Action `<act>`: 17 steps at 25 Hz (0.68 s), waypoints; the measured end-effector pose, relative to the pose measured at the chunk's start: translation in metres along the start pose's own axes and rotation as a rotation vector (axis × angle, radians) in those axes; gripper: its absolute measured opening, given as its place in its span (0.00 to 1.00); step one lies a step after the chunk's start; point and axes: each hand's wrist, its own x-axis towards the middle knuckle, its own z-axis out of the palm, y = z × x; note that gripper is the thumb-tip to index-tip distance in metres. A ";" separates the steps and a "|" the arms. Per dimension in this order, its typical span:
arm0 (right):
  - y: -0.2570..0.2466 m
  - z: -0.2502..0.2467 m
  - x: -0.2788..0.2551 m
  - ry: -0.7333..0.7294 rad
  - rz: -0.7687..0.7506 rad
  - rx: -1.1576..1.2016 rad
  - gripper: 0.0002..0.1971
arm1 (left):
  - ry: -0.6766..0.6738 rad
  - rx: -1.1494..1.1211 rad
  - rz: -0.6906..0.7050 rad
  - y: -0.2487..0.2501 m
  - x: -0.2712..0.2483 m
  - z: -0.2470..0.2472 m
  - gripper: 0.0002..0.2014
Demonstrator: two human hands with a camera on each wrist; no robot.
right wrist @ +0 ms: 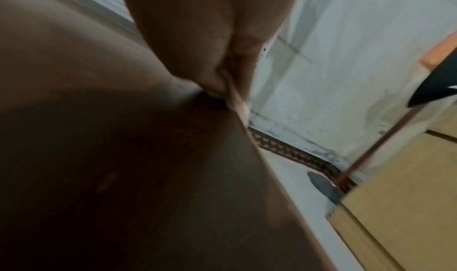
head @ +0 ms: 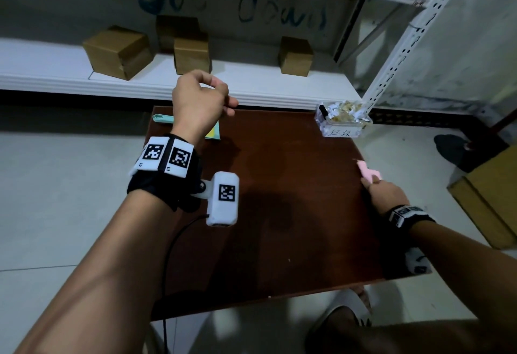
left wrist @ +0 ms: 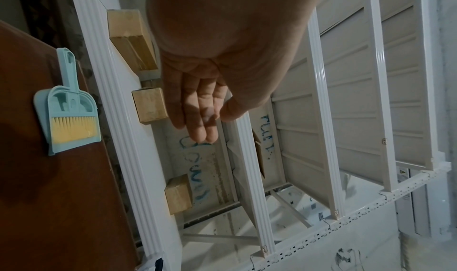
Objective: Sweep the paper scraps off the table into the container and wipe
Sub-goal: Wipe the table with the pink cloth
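Right hand (head: 384, 192) presses a soft, light pink cloth (head: 368, 172) onto the surface (head: 279, 185) at mid-right, best bunched under the fingers; left hand (head: 200, 102) hangs relaxed, empty.

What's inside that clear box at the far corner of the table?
The clear box is heaped with crumpled white and yellowish paper scraps, plus something small and black at its left end. Whatever lies beneath the heap is covered.
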 end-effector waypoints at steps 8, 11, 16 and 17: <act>0.024 -0.011 -0.008 -0.024 0.248 -0.075 0.15 | -0.003 -0.014 0.001 -0.002 0.006 -0.014 0.03; 0.018 -0.004 -0.001 0.008 0.161 -0.004 0.12 | 0.001 -0.016 0.001 -0.002 0.006 -0.015 0.03; 0.017 -0.001 0.004 0.008 0.163 0.023 0.14 | 0.005 -0.014 0.004 -0.003 0.008 -0.018 0.03; 0.020 0.000 0.006 0.014 0.136 -0.018 0.11 | 0.007 -0.016 0.005 -0.002 0.008 -0.019 0.02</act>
